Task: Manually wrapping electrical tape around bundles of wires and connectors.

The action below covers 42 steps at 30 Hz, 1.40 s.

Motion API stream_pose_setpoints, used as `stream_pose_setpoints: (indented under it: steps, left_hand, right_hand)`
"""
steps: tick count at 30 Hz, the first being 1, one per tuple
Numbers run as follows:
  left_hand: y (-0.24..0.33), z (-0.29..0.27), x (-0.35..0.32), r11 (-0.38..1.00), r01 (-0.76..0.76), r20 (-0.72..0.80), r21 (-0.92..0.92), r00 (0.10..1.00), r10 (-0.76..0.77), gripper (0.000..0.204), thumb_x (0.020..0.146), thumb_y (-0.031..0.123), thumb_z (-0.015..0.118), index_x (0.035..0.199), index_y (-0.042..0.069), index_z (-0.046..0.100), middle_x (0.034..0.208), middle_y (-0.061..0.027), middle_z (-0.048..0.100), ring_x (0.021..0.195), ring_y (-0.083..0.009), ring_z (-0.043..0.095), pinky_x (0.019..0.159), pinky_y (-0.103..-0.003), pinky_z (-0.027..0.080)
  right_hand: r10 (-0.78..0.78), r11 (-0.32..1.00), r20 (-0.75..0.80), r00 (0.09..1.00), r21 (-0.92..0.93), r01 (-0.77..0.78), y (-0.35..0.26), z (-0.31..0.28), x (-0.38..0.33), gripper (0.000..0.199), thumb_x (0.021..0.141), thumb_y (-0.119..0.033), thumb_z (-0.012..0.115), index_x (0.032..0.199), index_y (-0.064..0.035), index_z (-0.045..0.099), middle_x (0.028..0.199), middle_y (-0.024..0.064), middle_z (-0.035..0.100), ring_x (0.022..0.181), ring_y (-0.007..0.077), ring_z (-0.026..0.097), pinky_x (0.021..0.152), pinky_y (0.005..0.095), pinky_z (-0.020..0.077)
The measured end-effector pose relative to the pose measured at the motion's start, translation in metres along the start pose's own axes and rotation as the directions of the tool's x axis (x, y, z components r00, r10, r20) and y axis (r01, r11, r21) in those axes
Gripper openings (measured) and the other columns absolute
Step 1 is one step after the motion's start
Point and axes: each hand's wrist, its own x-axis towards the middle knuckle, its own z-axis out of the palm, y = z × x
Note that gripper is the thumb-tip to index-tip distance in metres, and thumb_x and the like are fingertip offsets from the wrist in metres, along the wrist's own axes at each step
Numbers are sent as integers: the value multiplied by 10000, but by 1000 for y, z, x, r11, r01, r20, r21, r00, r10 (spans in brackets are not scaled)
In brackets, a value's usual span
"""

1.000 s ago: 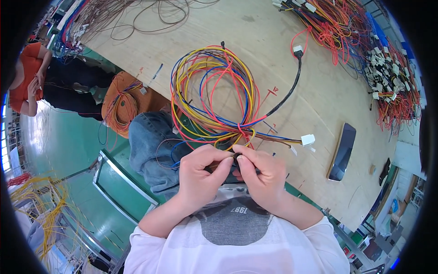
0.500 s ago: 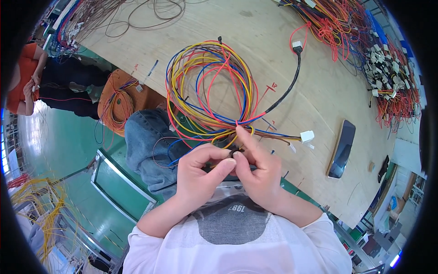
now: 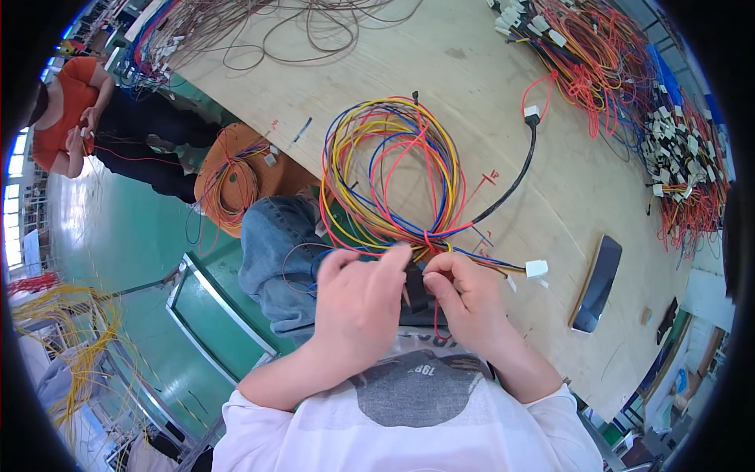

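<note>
A wire harness coil (image 3: 334, 169) of yellow, red, blue and brown wires lies at the table's near edge, its strands gathered just beyond my hands. My right hand (image 3: 470, 300) is closed, thumb against bent fingers, pinching a thin red wire (image 3: 437, 315) that dangles below it. My left hand (image 3: 358, 303) is back up with bent fingers, next to the gathered strands; its fingertips are partly hidden and what they grip is unclear. Between the hands shows a black piece (image 3: 415, 289). A black-sleeved branch (image 3: 511, 179) and a white connector (image 3: 536, 269) extend rightward from the coil.
A phone (image 3: 596, 283) lies on the table (image 3: 543, 338) to the right. Heaped harnesses (image 3: 684, 157) fill the far right, and brown wires (image 3: 307, 35) the far left. An orange stool (image 3: 275, 171) carries another coil. A person in orange (image 3: 75, 118) handles wire at left.
My hands have come apart from their shared pinch on a small black piece. My left hand has turned back up. A red wire now hangs below my right hand; the whole view has shifted.
</note>
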Motion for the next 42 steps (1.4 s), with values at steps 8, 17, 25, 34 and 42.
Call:
stream_pose_setpoints:
  steps: [8, 17, 25, 34, 42]
  left_hand:
    - [0, 6, -5, 959, 111, 82, -260, 992, -92, 197, 712, 33, 668, 866, 17, 547, 769, -116, 528, 646, -285, 549, 545, -341, 442]
    - [5, 6, -7, 994, -76, 111, -81, 990, 85, 146, 720, 82, 595, 843, 40, 528, 732, -70, 468, 628, -221, 539, 498, -306, 426]
    - [0, 13, -12, 941, -339, -81, 6, 938, 338, 197, 646, 56, 583, 836, 31, 538, 734, -55, 485, 571, -169, 509, 457, -273, 390]
    - [5, 26, -27, -383, 663, 745, -643, 657, -113, 404, 799, -57, 513, 1170, 20, 374, 933, -45, 513, 707, -101, 528, 555, -199, 410]
    - [18, 37, -4, -378, 766, 828, -520, 561, -3, 151, 860, 151, 584, 970, 51, 615, 699, 3, 489, 620, -53, 440, 511, -203, 338]
  right_hand:
    - [-40, 997, 8, 999, -61, 40, -6, -3, 1, 84, 842, -91, 546, 861, -9, 549, 722, 112, 562, 654, 239, 555, 611, 318, 439]
    - [-229, 909, 35, 973, -350, 227, -32, -16, 25, 169, 814, -143, 586, 938, -28, 588, 705, 116, 589, 688, 279, 576, 611, 361, 449]
    - [244, 970, 367, 898, -113, -217, -42, -20, 54, 378, 729, -185, 696, 1030, -3, 557, 679, 67, 613, 600, 79, 551, 521, 251, 417]
    - [51, 782, 228, 972, 596, -181, -44, -33, -17, 399, 899, -148, 472, 1225, 14, 308, 829, 58, 552, 765, 81, 505, 692, 219, 396]
    - [223, 966, -29, 974, 143, -217, -25, -43, -50, 256, 903, -147, 432, 1092, 21, 388, 731, 61, 572, 574, 108, 554, 544, 199, 436]
